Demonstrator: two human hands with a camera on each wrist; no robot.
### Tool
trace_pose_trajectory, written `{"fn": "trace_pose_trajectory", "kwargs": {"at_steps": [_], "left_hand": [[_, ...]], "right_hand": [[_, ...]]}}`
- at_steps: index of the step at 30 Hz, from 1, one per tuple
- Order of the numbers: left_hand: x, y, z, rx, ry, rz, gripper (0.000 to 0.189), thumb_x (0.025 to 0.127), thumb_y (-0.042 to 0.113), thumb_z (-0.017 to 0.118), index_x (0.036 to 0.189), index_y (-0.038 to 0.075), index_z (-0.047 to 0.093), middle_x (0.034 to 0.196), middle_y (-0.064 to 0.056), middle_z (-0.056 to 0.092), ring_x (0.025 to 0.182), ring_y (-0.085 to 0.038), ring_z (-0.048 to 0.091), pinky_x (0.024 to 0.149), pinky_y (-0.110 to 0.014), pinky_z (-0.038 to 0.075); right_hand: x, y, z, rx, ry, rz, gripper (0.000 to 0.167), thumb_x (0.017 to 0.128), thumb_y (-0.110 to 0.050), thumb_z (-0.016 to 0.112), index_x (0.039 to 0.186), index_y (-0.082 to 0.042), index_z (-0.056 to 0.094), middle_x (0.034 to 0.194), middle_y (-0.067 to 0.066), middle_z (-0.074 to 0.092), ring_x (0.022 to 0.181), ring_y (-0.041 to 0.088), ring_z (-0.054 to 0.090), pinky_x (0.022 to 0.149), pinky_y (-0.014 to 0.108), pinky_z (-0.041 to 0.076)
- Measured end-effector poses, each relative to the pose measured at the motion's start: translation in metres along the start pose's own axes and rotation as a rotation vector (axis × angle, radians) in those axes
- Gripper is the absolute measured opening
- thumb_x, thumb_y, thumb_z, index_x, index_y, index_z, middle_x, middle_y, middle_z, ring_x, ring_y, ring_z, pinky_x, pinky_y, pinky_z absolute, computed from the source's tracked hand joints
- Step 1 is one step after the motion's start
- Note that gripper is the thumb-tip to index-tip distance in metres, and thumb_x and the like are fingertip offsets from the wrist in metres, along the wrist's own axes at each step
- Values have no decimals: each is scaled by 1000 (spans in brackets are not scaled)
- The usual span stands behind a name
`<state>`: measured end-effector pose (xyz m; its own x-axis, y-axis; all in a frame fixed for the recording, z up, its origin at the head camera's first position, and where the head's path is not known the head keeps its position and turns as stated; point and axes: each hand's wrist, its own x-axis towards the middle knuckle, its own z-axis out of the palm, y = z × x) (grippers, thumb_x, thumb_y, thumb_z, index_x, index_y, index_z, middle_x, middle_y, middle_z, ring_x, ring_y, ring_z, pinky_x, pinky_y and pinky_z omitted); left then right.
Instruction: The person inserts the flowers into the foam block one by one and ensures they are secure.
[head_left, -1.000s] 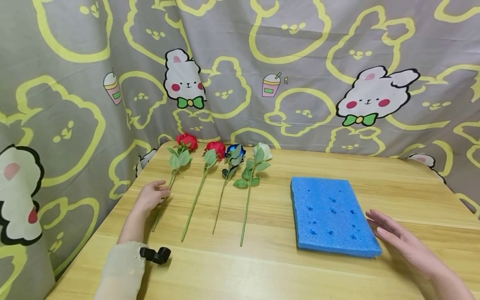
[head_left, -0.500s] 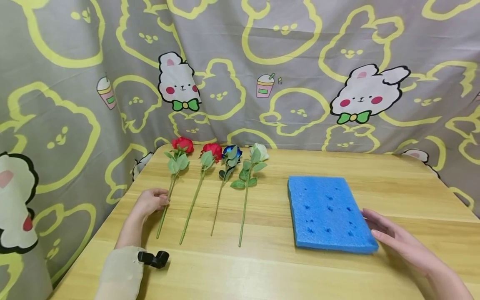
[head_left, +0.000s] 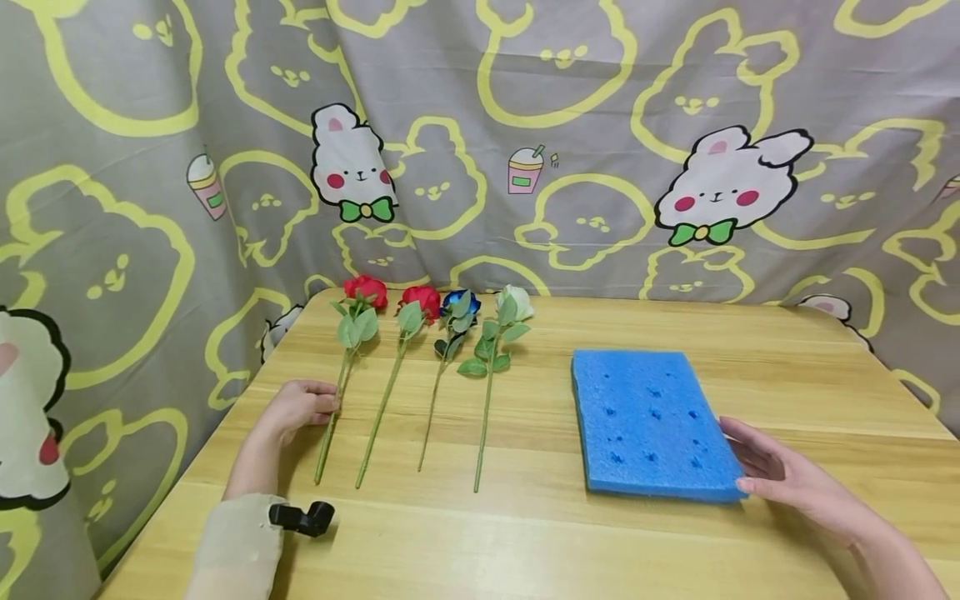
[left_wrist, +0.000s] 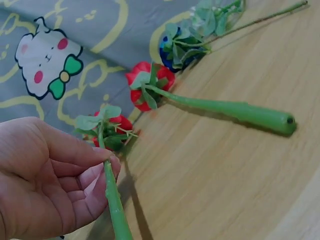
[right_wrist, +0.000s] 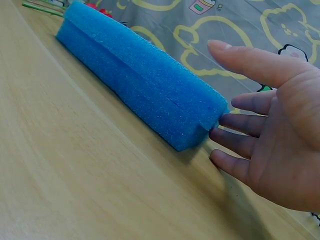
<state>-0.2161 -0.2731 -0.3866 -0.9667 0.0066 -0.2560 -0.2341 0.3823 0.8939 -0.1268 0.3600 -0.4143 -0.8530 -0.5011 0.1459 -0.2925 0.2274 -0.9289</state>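
My left hand pinches the stem of the leftmost red rose between thumb and fingers. In the left wrist view that green stem slopes down from the fingertips, raised a little off the table over its shadow. A second red rose, a blue rose and a white rose lie in a row to its right, stems towards me. At the right edge of a blue foam block dotted with holes is my right hand. Its fingers are loosely extended, fingertips close to the foam's side; contact is unclear.
All of this is on a wooden table. Behind and to the left hangs a grey curtain with cartoon rabbits. A black mount sticks out from my left sleeve.
My left hand has closed its grip on the leftmost rose's stem, whose lower end has shifted slightly right and towards me. My right hand has come closer to the foam. The view has turned slightly.
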Motion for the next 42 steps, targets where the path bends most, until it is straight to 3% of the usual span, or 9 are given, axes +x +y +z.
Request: {"fn": "trace_pose_trajectory", "kwargs": {"at_steps": [11,18,27,35,42], "left_hand": [[-2,12,6,-70,-30,68,47,90,1,55,128,-18,36,116,-23,50,88,-12,57,76,-22,51],[-5,24,17,-105,-41,118,47,88,-2,56,127,-19,36,104,-14,52,84,-13,58,76,-23,51],[-7,40,29,-135,-84,186,45,89,-3,55,126,-20,36,108,-17,52,83,-7,57,76,-22,51],[-5,59,50,-142,-141,262,39,88,-4,55,120,-20,40,99,-12,55,83,-12,58,72,-24,52],[-2,72,76,-180,-209,271,36,86,-6,56,116,-20,41,96,-13,56,80,-14,59,71,-25,52]], "right_hand": [[4,-1,2,65,-53,-28,68,86,16,48,142,12,9,141,-23,32,122,-8,36,92,8,34],[2,-1,4,84,-71,14,69,87,14,49,143,10,8,141,-24,32,120,-7,38,91,10,37],[-1,-2,4,52,-40,25,69,87,14,50,143,10,10,139,-25,32,119,-9,38,90,9,37],[-1,-4,4,28,-29,36,67,88,12,49,143,8,12,139,-25,33,118,-9,39,89,10,37],[-1,-5,5,20,-23,36,65,89,12,49,143,8,14,138,-25,33,118,-8,39,89,9,37]]}}
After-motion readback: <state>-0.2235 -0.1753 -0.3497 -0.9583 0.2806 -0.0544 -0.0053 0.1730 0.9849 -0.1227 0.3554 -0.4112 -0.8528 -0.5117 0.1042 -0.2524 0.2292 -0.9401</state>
